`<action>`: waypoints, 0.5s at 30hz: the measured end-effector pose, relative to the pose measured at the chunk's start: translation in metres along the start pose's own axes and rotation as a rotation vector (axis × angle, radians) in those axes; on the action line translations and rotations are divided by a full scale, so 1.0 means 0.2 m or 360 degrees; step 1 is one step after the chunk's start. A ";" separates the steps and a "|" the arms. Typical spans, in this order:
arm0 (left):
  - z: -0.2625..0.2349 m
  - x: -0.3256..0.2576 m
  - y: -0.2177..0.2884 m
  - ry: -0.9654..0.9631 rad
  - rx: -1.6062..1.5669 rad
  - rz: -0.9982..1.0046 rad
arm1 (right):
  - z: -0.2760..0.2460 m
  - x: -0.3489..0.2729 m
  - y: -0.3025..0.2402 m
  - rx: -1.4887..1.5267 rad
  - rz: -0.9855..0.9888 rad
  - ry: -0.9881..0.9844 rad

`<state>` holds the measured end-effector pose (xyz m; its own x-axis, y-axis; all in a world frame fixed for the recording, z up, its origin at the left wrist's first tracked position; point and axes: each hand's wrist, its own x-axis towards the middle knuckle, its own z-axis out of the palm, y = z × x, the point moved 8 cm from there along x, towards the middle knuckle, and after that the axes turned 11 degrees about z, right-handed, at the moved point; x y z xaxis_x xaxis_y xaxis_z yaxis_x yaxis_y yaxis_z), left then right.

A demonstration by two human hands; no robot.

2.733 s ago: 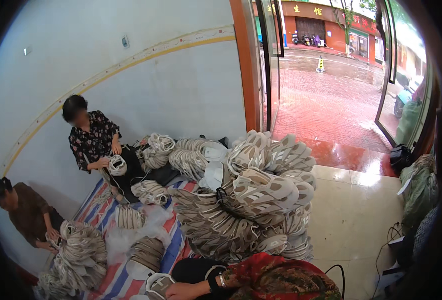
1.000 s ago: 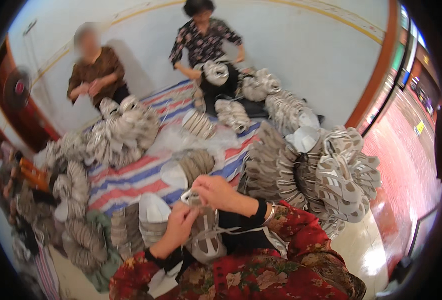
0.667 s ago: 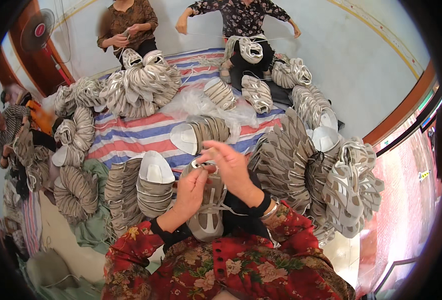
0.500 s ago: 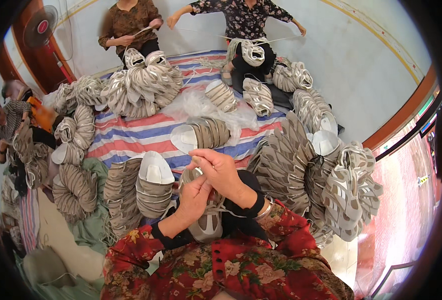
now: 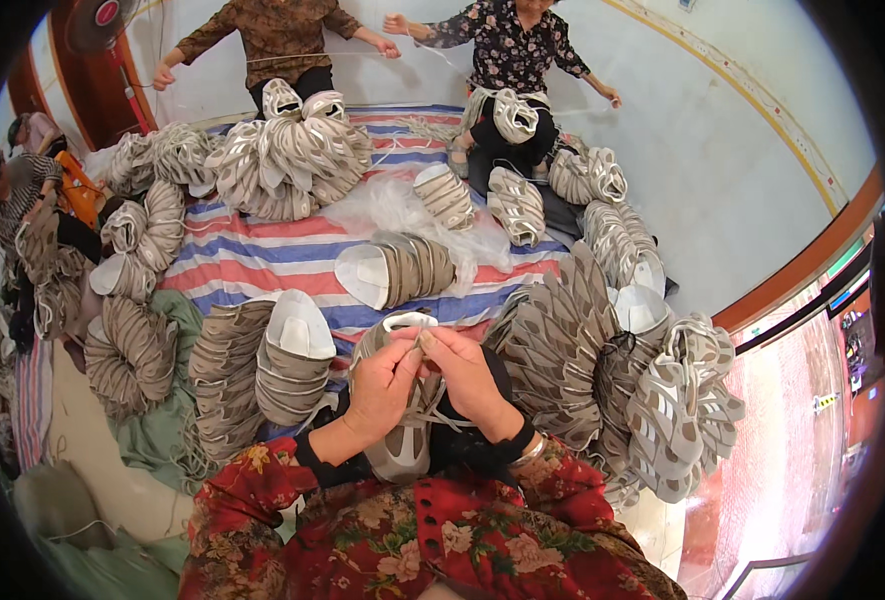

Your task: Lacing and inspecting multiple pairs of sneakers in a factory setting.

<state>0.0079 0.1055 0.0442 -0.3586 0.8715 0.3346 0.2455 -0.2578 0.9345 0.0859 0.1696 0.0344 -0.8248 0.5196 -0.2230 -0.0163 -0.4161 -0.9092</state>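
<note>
In my lap sits a grey-and-white shoe upper [image 5: 399, 452], its pale-lined opening [image 5: 409, 321] beyond my fingers. Above its lacing area, my left hand [image 5: 376, 392] and my right hand [image 5: 470, 378] meet at the fingertips. Both are closed in a pinch on a thin, pale shoelace [image 5: 435, 408], whose strands hang down over the upper. Exactly how the lace runs between the fingertips is hidden. A black band circles each wrist, and a bracelet shows on the right one.
Nested shoe uppers [image 5: 294, 355] stand to my left, with a large fanned bundle [image 5: 559, 345] to my right. Another stack [image 5: 397, 270] lies ahead on the striped sheet [image 5: 252, 262] beside clear plastic [image 5: 370, 207]. Two co-workers sitting opposite handle laces; others sit far left.
My hands have turned from a stacked, overlapping grip to fingertips meeting side by side, uncovering the upper's opening. The co-worker opposite on the left has spread both arms, stretching a lace.
</note>
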 end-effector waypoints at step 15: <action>0.01 -0.23 -0.15 -0.0696 0.1167 0.0550 | -0.38 0.21 0.11 0.0734 0.0273 0.0292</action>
<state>0.0189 0.0731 0.0002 0.1769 0.9138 0.3657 0.8384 -0.3345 0.4302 0.0940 0.2384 -0.0204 -0.7255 0.5200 -0.4509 -0.1708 -0.7706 -0.6140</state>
